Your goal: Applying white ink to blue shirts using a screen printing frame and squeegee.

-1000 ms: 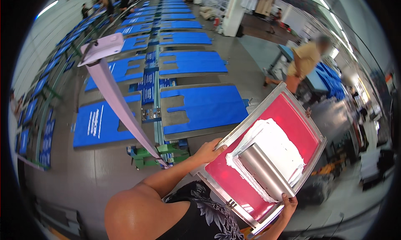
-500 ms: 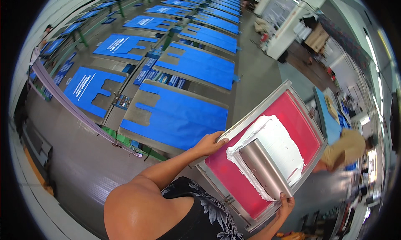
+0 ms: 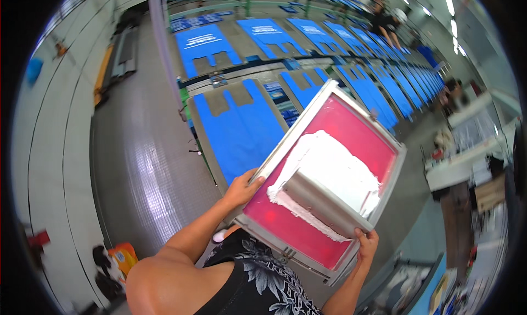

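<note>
I carry a screen-printing frame [image 3: 295, 133] with pale metal edges and red mesh, tilted in front of my body. My left hand [image 3: 241, 189] grips its left edge, thumb on top. At the lower right edge, my right hand [image 3: 366, 245] closes around the frame, its thumb by the end of a metal squeegee [image 3: 324, 205]. The squeegee lies across the mesh against a thick patch of white ink [image 3: 340, 164]. Beyond the frame's left side, a plain blue bag [image 3: 241, 123] lies flat on a grey board, partly covered by the frame.
Rows of boards with blue bags stretch away to the right; the far row's bags, such as this printed bag [image 3: 200, 40], carry white print. A purple rail [image 3: 161, 46] rises at the left end. Another person [image 3: 387, 27] stands beyond the rows. A blue-edged table [image 3: 425, 285] stands lower right.
My view has swung left, so the rows now run off to the right. The frame has turned with me and sits slightly further left in view. Both hands keep their grip.
</note>
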`<state>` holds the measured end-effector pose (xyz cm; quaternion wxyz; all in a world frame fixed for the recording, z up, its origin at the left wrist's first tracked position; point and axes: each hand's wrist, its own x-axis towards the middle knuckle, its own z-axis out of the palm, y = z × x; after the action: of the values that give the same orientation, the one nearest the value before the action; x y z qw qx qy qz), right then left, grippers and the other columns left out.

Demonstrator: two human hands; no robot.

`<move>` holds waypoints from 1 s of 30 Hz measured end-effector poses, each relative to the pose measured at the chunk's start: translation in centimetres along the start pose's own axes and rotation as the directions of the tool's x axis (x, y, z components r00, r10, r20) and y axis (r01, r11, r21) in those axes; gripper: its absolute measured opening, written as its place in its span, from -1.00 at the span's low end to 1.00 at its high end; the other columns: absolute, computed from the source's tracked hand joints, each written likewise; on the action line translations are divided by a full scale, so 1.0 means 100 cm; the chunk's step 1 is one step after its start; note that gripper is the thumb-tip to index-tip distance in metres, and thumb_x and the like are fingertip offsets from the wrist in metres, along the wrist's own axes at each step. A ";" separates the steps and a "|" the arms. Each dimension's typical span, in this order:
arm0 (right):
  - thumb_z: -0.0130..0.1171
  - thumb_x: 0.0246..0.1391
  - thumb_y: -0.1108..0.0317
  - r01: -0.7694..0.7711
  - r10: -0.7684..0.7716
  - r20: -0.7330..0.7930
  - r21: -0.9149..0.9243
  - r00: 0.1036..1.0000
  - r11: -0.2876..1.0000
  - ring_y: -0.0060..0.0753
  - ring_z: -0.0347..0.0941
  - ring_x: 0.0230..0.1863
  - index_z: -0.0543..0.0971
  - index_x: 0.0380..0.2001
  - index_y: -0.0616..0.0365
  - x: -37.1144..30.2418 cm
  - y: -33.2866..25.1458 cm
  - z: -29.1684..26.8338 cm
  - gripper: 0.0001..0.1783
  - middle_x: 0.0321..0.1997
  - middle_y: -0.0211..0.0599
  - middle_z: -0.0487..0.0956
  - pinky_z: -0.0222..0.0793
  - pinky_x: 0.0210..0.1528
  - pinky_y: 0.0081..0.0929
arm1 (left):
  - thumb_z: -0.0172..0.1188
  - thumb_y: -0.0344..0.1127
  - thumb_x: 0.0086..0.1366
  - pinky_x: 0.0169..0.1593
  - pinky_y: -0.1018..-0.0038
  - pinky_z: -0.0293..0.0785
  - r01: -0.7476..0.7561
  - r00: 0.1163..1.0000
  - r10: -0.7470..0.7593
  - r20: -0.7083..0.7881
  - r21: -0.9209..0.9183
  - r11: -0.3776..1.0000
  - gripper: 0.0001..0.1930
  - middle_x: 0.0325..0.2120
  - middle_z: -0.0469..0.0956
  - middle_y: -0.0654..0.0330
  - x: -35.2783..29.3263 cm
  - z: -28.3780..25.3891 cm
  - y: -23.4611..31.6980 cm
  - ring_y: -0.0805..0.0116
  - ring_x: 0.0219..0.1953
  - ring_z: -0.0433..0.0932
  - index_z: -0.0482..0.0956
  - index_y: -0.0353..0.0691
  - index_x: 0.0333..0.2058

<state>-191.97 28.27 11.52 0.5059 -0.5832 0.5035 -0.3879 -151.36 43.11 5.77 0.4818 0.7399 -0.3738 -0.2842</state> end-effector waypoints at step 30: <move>0.43 -0.20 0.34 0.045 0.139 0.923 -0.166 0.358 0.985 -0.57 0.47 -0.30 0.62 -0.24 0.25 0.322 0.036 0.259 -0.61 -0.33 -0.37 0.61 0.36 -0.17 -0.56 | 0.03 -0.07 0.36 -0.04 0.44 0.41 0.379 0.428 -0.610 -0.667 -0.480 0.791 -0.53 -0.18 0.57 -0.03 -0.057 0.081 -0.053 0.29 -0.14 0.53 0.44 -0.39 0.02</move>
<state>-161.61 1.93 1.26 0.6636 -0.7243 0.1747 0.0675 -159.35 45.14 -1.81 0.5805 0.7926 0.1583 -0.0989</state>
